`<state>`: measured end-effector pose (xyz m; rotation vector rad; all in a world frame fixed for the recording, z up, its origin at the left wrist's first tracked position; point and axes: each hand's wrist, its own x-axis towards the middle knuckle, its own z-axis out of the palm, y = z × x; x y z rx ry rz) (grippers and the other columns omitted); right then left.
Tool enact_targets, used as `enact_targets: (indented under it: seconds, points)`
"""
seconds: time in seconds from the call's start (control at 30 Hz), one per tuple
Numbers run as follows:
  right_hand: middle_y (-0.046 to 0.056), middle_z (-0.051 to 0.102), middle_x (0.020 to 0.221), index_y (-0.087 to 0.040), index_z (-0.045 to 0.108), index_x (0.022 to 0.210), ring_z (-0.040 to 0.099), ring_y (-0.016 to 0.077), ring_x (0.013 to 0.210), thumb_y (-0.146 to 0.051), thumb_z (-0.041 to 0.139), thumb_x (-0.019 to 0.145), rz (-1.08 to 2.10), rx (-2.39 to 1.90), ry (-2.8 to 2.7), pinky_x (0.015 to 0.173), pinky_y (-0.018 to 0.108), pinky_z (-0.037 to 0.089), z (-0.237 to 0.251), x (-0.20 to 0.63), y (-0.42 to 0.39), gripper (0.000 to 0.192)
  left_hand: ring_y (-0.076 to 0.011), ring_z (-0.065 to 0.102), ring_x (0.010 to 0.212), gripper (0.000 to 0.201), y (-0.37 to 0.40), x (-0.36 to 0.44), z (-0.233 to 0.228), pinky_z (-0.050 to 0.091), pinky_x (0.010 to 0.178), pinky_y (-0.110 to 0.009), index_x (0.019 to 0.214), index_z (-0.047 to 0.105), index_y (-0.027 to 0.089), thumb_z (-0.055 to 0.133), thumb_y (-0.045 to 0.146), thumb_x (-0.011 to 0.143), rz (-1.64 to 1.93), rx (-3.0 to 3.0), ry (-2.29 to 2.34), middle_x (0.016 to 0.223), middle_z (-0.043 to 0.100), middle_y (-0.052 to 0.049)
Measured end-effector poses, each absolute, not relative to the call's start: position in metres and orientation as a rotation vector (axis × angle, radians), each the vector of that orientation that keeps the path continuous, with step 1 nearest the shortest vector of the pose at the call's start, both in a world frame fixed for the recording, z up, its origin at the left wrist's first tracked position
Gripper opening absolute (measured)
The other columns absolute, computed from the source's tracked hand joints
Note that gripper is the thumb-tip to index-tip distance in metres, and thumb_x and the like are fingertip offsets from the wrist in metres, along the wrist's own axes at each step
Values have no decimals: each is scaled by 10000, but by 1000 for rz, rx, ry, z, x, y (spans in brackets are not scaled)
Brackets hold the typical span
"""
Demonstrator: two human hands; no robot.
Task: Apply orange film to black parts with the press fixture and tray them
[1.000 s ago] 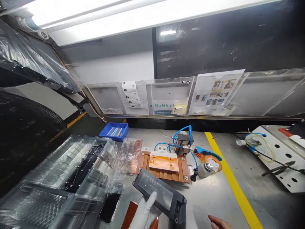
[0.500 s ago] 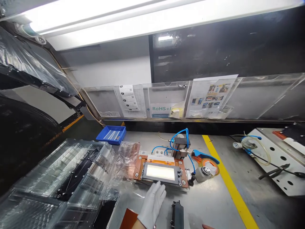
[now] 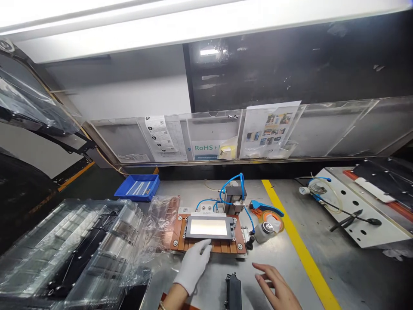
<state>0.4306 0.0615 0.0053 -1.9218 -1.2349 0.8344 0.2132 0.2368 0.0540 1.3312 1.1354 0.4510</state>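
The white-gloved left hand point(image 3: 192, 266) lies flat, fingers loosely together, fingertips touching the front edge of the copper-coloured slatted fixture plate point(image 3: 209, 244). Just beyond those fingertips, the black-framed rectangular panel with a bright glossy face point(image 3: 209, 227) sits seated in the fixture. The bare right hand point(image 3: 277, 288) hovers with fingers spread, holding nothing, beside a small black oblong part point(image 3: 233, 292) on the grey worktable point(image 3: 284, 258).

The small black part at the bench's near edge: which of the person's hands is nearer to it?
Right. The bare right hand hovers just right of the black part; the gloved left hand rests farther away on the copper fixture.
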Motion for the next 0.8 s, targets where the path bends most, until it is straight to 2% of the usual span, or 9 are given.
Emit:
enact_targets:
  seconds: [0.07, 0.17, 0.23, 0.4, 0.5, 0.6, 0.7, 0.8]
  points:
    - [128, 551, 1243, -222, 561, 1274, 655, 211, 1000, -502, 336, 977, 691, -1986, -1368, 836, 316, 573, 3, 440, 79, 466, -369, 475, 1291, 427, 244, 220, 58, 212, 1184, -568, 1189, 656, 101, 548, 294, 824, 487, 1666, 1143, 1292, 604, -202]
    - [164, 448, 1366, -195, 486, 1329, 621, 250, 1088, -470, 307, 971, 586, -2054, -1443, 884, 406, 561, 0, 451, 103, 486, -366, 247, 1447, 590, 250, 234, 59, 3, 1220, -544, 1365, 532, 170, 570, 347, 803, 484, 1989, 1151, 1489, 449, -150]
    - [179, 418, 1411, -154, 479, 1325, 581, 282, 1156, -446, 291, 955, 567, -2060, -1482, 928, 457, 534, 1, 454, 116, 508, -375, 175, 1474, 680, 251, 240, 54, -50, 1215, -549, 1408, 466, 182, 602, 422, 786, 441, 2093, 1196, 1543, 368, -149]
    - [187, 511, 1373, -94, 530, 1295, 566, 342, 1181, -408, 279, 900, 544, -2064, -1602, 949, 536, 502, 12, 461, 132, 564, -372, 169, 1478, 765, 251, 245, 42, 33, 1217, -570, 1438, 413, 179, 555, 578, 801, 417, 2204, 1268, 1558, 330, -160]
    - [206, 561, 1316, -86, 589, 1238, 593, 387, 1129, -405, 272, 878, 534, -2087, -1627, 896, 579, 508, 20, 463, 132, 576, -356, 185, 1477, 695, 257, 235, 44, 44, 1222, -560, 1426, 442, 154, 513, 514, 835, 474, 2210, 1312, 1548, 358, -149]
    - [204, 611, 1221, -119, 653, 1130, 641, 409, 1010, -417, 278, 866, 558, -2104, -1595, 828, 606, 515, 25, 461, 128, 547, -318, 139, 1492, 632, 272, 206, 50, 36, 1231, -519, 1433, 411, 86, 398, 418, 895, 600, 2109, 1479, 1565, 319, -164]
    - [188, 572, 1260, -160, 649, 1160, 650, 390, 975, -488, 325, 863, 610, -2085, -1500, 802, 581, 526, 26, 454, 129, 548, -277, 381, 1387, 561, 289, 170, 52, 270, 1186, -476, 1407, 422, 78, 318, 349, 927, 613, 1899, 1591, 1491, 417, -186]
    - [176, 582, 1214, -161, 617, 1224, 643, 339, 986, -537, 376, 857, 676, -2021, -1366, 886, 515, 512, 21, 446, 144, 578, -254, 556, 1211, 437, 302, 150, 46, 415, 1084, -444, 1275, 545, 80, 394, 268, 911, 483, 1725, 1558, 1312, 583, -185]
